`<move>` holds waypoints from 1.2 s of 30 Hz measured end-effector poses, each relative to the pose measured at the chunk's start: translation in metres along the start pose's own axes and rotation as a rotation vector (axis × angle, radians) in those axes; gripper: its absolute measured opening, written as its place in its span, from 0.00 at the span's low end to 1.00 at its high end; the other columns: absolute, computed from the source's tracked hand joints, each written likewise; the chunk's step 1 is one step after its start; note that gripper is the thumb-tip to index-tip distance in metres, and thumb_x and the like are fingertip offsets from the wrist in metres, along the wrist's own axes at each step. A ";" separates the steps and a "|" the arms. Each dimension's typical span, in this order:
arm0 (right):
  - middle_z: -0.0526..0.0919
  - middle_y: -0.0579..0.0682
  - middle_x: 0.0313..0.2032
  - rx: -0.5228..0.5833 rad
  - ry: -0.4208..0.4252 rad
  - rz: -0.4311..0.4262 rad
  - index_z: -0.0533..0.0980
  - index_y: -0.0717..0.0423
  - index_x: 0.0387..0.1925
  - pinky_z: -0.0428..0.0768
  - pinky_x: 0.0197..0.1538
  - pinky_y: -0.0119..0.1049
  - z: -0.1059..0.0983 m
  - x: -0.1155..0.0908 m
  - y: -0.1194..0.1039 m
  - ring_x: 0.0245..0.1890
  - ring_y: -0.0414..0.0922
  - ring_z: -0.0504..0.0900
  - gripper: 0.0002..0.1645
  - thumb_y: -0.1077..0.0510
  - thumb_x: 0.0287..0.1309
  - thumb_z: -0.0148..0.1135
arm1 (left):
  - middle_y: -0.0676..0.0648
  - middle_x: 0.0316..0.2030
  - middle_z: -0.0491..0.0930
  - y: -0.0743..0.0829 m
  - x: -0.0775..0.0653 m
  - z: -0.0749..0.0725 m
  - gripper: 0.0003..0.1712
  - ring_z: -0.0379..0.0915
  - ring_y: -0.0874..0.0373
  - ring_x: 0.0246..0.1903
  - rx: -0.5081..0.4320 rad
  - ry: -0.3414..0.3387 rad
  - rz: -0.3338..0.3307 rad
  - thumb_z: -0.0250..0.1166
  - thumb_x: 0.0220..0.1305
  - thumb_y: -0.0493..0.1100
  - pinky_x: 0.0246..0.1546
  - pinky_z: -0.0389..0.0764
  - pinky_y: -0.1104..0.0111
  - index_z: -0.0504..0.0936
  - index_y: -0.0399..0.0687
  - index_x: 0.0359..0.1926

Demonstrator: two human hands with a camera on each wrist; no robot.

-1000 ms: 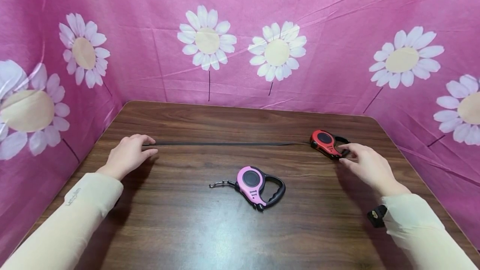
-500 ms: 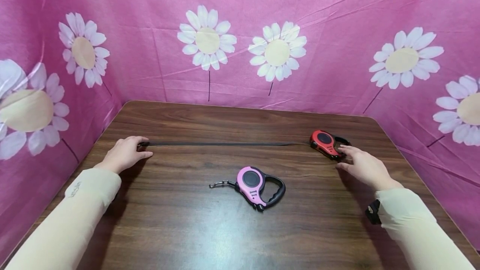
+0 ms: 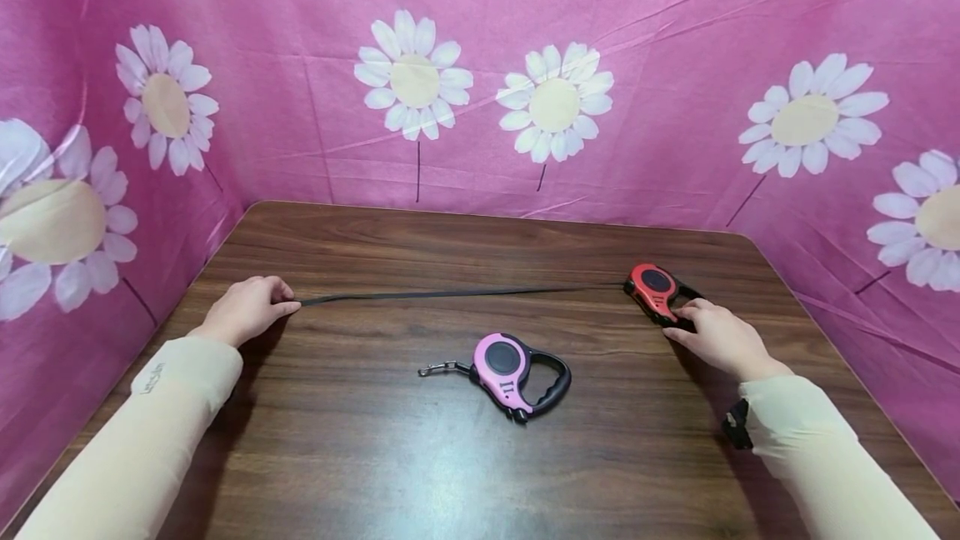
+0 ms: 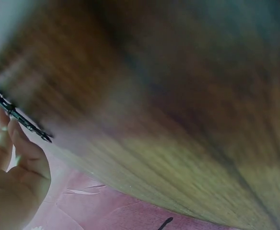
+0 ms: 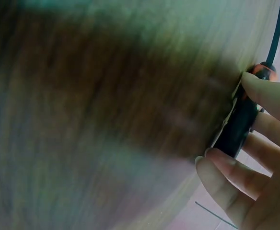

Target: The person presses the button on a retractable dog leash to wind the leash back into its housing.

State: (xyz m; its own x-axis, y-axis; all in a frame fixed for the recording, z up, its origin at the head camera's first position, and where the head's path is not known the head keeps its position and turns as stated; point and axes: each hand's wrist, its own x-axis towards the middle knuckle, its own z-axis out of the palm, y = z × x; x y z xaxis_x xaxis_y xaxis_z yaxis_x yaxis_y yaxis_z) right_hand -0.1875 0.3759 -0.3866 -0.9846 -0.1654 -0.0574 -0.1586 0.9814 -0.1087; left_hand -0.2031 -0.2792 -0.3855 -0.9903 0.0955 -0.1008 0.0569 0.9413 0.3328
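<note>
A red retractable dog leash [image 3: 651, 288] with a black round centre lies toward the far right of the table. My right hand [image 3: 723, 342] grips its black handle, thumb on the near side; in the right wrist view the fingers reach around the dark handle [image 5: 236, 129]. From the leash's front, a thin black strap [image 3: 442, 295] is drawn out leftward across the table. My left hand [image 3: 243, 311] pinches the strap's far end between thumb and fingers. In the left wrist view the dark clip [image 4: 22, 120] at that end runs along the fingertips.
A pink retractable leash [image 3: 498, 369] with a black handle lies in the middle of the table [image 3: 337, 465], its metal clip [image 3: 437, 368] pointing left. Pink cloth [image 3: 480, 173] with white daisies hangs behind the table and along both sides.
My left hand has shifted slightly left, and the strap's left end has come nearer me, so the strap slants. The red leash has moved slightly right and nearer, with my right hand at its handle.
</note>
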 end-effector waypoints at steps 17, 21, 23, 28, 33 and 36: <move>0.83 0.62 0.42 -0.092 0.145 -0.030 0.84 0.59 0.38 0.77 0.36 0.60 0.004 -0.001 -0.017 0.41 0.58 0.72 0.18 0.47 0.58 0.66 | 0.38 0.39 0.83 0.004 -0.006 -0.002 0.17 0.78 0.41 0.41 -0.015 -0.024 -0.037 0.59 0.69 0.54 0.36 0.74 0.46 0.78 0.44 0.38; 0.82 0.59 0.31 -0.048 0.094 -0.007 0.78 0.58 0.28 0.75 0.31 0.56 0.001 0.001 -0.021 0.35 0.55 0.75 0.17 0.47 0.61 0.62 | 0.39 0.39 0.82 0.005 -0.008 -0.005 0.17 0.77 0.41 0.41 -0.039 -0.009 -0.060 0.57 0.70 0.56 0.34 0.73 0.46 0.75 0.46 0.39; 0.79 0.56 0.27 -0.010 0.052 0.014 0.75 0.56 0.27 0.72 0.27 0.51 0.000 0.002 -0.023 0.29 0.51 0.74 0.18 0.47 0.64 0.60 | 0.39 0.40 0.82 0.006 -0.007 -0.005 0.17 0.78 0.40 0.42 -0.036 -0.012 -0.054 0.57 0.70 0.55 0.34 0.73 0.45 0.76 0.45 0.41; 0.72 0.50 0.21 0.086 -0.043 0.022 0.70 0.55 0.27 0.66 0.27 0.40 0.001 0.002 -0.028 0.21 0.46 0.69 0.21 0.45 0.69 0.54 | 0.35 0.48 0.82 0.006 -0.006 -0.004 0.20 0.76 0.33 0.51 -0.004 -0.029 -0.035 0.54 0.72 0.52 0.39 0.74 0.39 0.80 0.42 0.49; 0.68 0.47 0.18 0.223 -0.173 0.030 0.66 0.54 0.26 0.73 0.21 0.38 0.002 -0.001 -0.029 0.13 0.43 0.72 0.25 0.41 0.72 0.49 | 0.35 0.50 0.82 0.008 -0.005 -0.003 0.20 0.76 0.33 0.52 0.023 -0.016 -0.022 0.54 0.72 0.51 0.40 0.74 0.38 0.82 0.41 0.51; 0.69 0.47 0.18 0.209 -0.179 0.021 0.67 0.53 0.26 0.73 0.21 0.39 0.001 -0.002 -0.027 0.13 0.43 0.73 0.25 0.40 0.73 0.47 | 0.34 0.50 0.82 0.009 -0.004 -0.003 0.20 0.76 0.33 0.51 0.029 -0.006 -0.024 0.53 0.72 0.51 0.39 0.74 0.38 0.81 0.42 0.51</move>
State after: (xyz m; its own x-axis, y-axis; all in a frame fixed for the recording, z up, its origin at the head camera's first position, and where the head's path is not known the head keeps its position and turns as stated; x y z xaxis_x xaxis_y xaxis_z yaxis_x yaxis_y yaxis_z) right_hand -0.1810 0.3492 -0.3846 -0.9557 -0.1785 -0.2340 -0.1016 0.9463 -0.3069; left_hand -0.1987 -0.2720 -0.3787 -0.9907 0.0750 -0.1137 0.0373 0.9522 0.3032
